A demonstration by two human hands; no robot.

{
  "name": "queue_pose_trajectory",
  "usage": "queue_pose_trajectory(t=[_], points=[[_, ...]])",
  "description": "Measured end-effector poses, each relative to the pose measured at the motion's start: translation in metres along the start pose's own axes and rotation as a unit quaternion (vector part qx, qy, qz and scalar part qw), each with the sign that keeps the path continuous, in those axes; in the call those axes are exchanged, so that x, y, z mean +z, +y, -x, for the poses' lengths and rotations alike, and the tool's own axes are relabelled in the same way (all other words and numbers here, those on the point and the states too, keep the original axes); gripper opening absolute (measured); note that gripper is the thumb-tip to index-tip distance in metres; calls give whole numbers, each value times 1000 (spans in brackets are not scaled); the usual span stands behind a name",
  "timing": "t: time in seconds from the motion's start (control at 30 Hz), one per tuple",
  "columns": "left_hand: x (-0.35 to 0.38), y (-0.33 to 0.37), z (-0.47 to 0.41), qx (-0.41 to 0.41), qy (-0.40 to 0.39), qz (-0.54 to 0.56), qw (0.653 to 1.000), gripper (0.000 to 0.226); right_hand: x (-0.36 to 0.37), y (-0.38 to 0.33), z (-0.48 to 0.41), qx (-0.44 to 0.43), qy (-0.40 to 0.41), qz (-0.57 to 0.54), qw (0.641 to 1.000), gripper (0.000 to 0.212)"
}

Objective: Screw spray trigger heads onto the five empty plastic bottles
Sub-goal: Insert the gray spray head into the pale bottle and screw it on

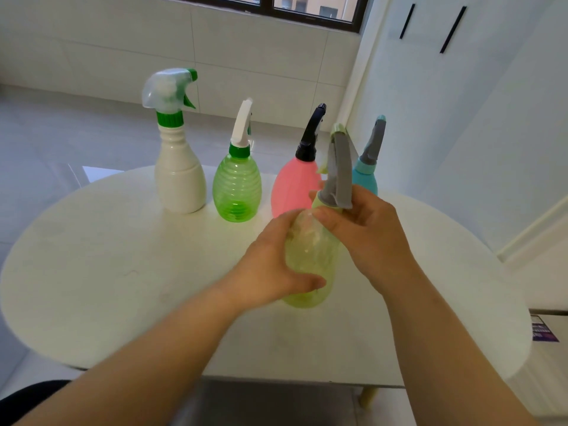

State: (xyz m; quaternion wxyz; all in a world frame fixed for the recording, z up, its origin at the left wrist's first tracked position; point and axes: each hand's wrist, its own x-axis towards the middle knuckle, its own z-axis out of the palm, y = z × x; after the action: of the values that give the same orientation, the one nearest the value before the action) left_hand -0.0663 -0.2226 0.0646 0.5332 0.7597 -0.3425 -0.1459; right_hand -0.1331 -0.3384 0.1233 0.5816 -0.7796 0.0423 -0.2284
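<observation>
A pale yellow-green translucent bottle [310, 253] stands on the white oval table [123, 272] in front of me. My left hand [270, 265] wraps around its body. My right hand [365, 229] grips the grey spray trigger head [339, 167] at the bottle's neck. Behind it, a row of bottles carries trigger heads: a white bottle [179, 179] with a clear and green head, a green ribbed bottle [236, 189] with a white head, a pink bottle [292, 189] with a black head, and a teal bottle [365, 176] with a grey head, partly hidden.
A tiled wall and a dark-framed window [307, 7] lie beyond the table. A white cabinet [461, 87] with black handles stands to the right. A purple label [544, 330] shows past the table's right edge.
</observation>
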Motion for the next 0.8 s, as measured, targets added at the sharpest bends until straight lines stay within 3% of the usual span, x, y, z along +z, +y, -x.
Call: queue_pose_trajectory(t=[0.07,0.13,0.2,0.37,0.4,0.57,0.7,0.8], points=[[-20,4,-7,-8,-128,27,991,83,-3,-1,0,21,-51,-51,997,25],[-29,6,-10,-10,-173,39,984,70,-4,-2,-1,32,-78,-71,994,24],[-23,5,-8,-7,-125,49,991,65,-4,-2,-2,36,-82,-75,993,24],[9,5,7,-13,96,-34,995,73,-4,-1,0,27,-37,-21,999,27],[8,4,8,-11,86,-28,996,75,-4,-1,1,23,-38,-15,999,27],[-17,6,0,-6,-108,30,994,78,-7,-5,0,31,-95,-71,992,27],[-6,5,0,7,-39,28,999,73,3,1,0,23,20,0,1000,26],[-3,4,1,11,-30,16,999,79,15,6,3,1,103,40,994,29]])
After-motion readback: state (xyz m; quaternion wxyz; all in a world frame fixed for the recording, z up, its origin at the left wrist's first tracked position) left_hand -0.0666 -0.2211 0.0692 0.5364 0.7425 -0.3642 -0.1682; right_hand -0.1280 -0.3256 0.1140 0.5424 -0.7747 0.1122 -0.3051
